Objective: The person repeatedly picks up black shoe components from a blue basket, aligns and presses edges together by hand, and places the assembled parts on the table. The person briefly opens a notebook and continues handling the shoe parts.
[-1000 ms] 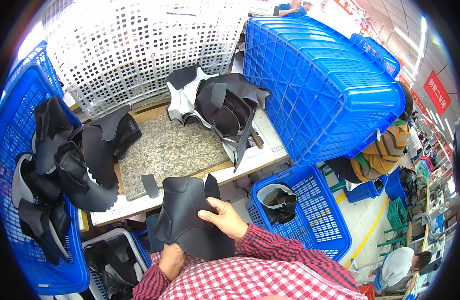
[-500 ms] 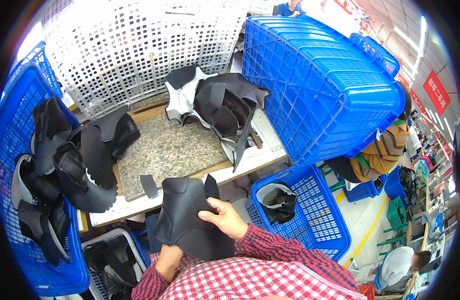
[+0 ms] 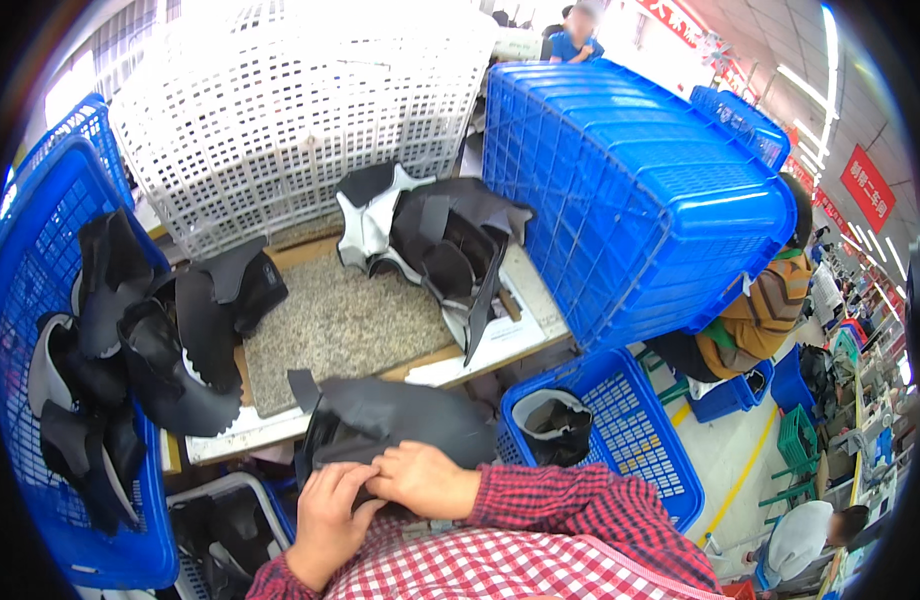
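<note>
A black leather boot upper lies sideways over my lap, at the near edge of the work table. Both hands are on its near edge, close together. My left hand pinches that edge between thumb and fingers. My right hand is curled over the leather just beside it, its fingertips meeting the left ones. A small dark flap shows at the upper's left end, by the table edge; I cannot tell whether it is joined on. More black and white uppers are heaped at the back of the table.
A speckled board covers the table's middle. Black uppers spill from a blue crate at left. A white crate stands behind, a big blue crate at right. Lower right, another blue basket holds an upper.
The boot upper has turned from upright to lying sideways. My left hand has come out from beneath it, and my right hand has moved down and left to meet it.
</note>
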A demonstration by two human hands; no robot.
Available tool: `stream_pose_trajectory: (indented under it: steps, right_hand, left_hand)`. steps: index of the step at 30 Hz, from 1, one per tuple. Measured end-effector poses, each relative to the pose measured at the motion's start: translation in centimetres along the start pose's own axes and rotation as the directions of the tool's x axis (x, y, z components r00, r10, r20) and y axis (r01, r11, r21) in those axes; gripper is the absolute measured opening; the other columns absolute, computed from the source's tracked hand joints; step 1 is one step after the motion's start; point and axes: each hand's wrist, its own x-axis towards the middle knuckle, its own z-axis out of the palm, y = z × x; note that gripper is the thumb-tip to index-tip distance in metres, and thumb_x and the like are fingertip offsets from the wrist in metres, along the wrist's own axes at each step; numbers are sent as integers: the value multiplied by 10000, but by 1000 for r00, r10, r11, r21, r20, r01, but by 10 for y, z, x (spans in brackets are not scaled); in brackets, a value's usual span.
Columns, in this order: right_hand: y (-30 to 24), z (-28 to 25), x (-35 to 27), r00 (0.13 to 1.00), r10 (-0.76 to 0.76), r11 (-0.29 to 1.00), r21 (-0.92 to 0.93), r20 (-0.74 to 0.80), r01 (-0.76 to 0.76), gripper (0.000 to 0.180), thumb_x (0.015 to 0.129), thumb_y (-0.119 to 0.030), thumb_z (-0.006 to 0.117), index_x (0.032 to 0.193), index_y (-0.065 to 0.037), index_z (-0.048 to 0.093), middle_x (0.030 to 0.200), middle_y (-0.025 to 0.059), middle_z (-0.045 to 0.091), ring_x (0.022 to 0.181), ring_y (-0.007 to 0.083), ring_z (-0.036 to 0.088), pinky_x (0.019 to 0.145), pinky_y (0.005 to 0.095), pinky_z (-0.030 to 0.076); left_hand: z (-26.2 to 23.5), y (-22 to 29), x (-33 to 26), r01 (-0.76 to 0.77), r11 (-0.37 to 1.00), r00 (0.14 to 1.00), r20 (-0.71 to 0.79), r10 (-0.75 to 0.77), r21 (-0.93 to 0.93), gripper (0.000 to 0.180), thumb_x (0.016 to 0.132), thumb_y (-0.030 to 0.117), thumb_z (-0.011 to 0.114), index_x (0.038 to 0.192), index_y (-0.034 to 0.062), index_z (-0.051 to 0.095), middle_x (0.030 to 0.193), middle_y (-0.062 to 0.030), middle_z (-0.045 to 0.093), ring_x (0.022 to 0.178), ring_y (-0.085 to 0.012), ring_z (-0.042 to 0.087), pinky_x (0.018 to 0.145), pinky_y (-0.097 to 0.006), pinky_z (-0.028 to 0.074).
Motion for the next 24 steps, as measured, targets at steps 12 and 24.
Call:
stream_pose_trajectory:
  steps: [12,24]
  right_hand:
    - [21,26,-37,846,368,542,650,386,-532,279,848,-180,807,1078,-53,712,992,126,715,920,293,700,832,374,532]
    - [13,36,-36,898,376,715,545,227,-437,173,904,-274,756,992,-129,722,953,73,706,896,308,692,789,408,518]
  left_hand:
    - [14,-21,-26,427,891,895,213,-391,-156,241,744,121,870,959,58,781,871,-112,767,771,-243,747,686,-337,571]
    - [19,-37,-15,300,954,895,348,-278,-7,177,824,280,807,879,113,788,822,-62,709,739,-315,701,655,-401,540]
